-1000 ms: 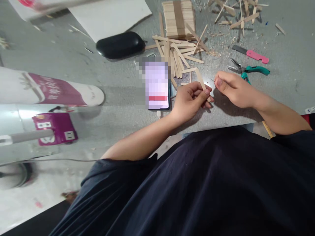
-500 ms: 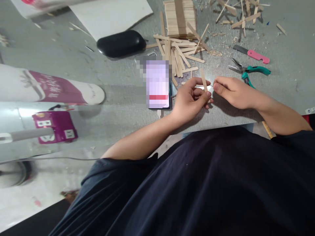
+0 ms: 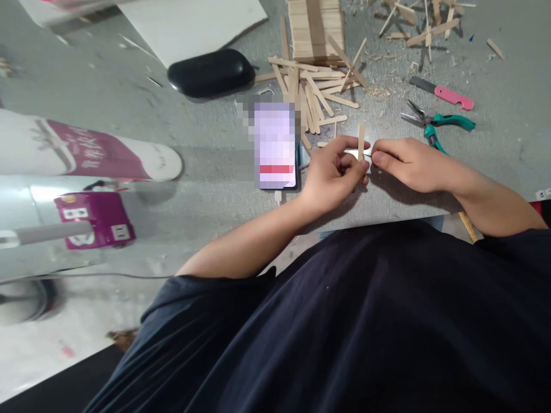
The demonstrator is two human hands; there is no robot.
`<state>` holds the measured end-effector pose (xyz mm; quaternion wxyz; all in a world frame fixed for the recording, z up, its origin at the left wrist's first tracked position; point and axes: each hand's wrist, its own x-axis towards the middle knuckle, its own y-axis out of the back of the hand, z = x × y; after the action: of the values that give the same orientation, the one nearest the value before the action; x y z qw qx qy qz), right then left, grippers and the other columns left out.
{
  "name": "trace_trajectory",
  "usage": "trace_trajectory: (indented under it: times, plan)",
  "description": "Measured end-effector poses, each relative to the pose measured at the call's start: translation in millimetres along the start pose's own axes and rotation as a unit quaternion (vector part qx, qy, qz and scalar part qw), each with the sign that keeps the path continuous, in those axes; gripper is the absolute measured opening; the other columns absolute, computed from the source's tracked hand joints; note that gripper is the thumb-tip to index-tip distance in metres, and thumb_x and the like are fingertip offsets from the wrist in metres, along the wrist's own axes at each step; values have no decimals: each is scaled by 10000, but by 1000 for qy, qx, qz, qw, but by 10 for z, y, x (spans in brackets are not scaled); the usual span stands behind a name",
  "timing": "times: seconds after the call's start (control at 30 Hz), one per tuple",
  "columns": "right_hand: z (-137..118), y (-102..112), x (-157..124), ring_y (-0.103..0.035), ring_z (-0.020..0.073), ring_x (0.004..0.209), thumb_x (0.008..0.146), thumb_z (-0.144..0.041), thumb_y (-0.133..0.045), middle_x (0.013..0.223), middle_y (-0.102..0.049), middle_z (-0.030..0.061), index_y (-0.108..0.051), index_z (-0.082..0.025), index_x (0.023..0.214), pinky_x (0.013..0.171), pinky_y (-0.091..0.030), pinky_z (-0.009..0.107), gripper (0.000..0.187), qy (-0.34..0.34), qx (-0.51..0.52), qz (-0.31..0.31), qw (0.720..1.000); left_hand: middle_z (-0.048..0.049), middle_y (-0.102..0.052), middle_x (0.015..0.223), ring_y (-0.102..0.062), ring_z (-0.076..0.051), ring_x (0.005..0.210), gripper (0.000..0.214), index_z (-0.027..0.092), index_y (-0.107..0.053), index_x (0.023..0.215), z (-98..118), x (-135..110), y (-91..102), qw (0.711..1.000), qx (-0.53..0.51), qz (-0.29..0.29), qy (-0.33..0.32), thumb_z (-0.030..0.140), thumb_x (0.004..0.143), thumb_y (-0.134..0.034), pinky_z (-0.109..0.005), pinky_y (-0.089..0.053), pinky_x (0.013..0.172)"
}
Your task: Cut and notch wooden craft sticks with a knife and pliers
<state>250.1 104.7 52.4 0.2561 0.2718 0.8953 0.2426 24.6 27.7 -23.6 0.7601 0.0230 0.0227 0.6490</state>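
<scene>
My left hand point(image 3: 338, 172) pinches a flat wooden craft stick point(image 3: 361, 143) between thumb and fingers, and the stick points up toward the far side of the table. My right hand point(image 3: 398, 163) is closed just to the right, thumb against the curled index finger, its tips close to the stick. Something thin seems to stick out from those fingertips, too small to name. Beyond my hands lies a loose heap of craft sticks point(image 3: 318, 94), with a neat stack of sticks point(image 3: 317, 31) behind it.
Right of my hands lie green-handled pliers point(image 3: 450, 120) and a pink folding knife point(image 3: 453, 96). Joined sticks point(image 3: 430, 37) lie at the back right. A phone point(image 3: 275, 143) with a cable is left of my hands, near a black case point(image 3: 210, 73) and a purple power socket point(image 3: 97, 221).
The craft stick in my left hand has turned from leaning left to nearly upright in the view. My right hand stays close beside it, almost unmoved.
</scene>
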Motion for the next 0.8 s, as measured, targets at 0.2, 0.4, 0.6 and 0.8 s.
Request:
trace_trajectory:
  times: [0.2, 0.4, 0.6, 0.8]
  plan:
    - [-27, 2, -1, -690, 259, 969, 1216, -534, -474, 1084, -797, 91, -700, -242, 1126, 884, -401, 390, 380, -29, -31, -11, 999, 62, -729, 654, -753, -170, 564, 491, 252, -713, 1337, 3, -15, -2, 1000, 27, -6, -5, 653, 1080, -830, -276, -543, 560]
    - [-61, 14, -11, -684, 257, 941, 1218, -521, -496, 1065, -804, 90, -723, -243, 1141, 857, -396, 379, 367, -43, -48, -21, 998, 76, -702, 628, -734, -162, 555, 378, 240, -720, 1313, 49, -6, 0, 999, 46, -4, 6, 502, 1067, -837, -271, -517, 566]
    - [-38, -1, -5, -674, 274, 926, 1208, -555, -504, 1030, -794, 91, -718, -259, 1107, 833, -378, 387, 380, -43, -52, -19, 998, 70, -705, 625, -733, -159, 571, 287, 226, -738, 1290, 82, 6, 8, 997, 79, -3, 5, 369, 1050, -802, -271, -513, 587]
    - [-32, -3, 2, -665, 267, 914, 1217, -520, -494, 1035, -795, 91, -722, -254, 1140, 826, -383, 384, 359, -41, -60, -27, 997, 70, -707, 628, -706, -152, 563, 248, 230, -751, 1262, 98, 10, 16, 995, 98, -11, 12, 350, 1047, -784, -281, -500, 593]
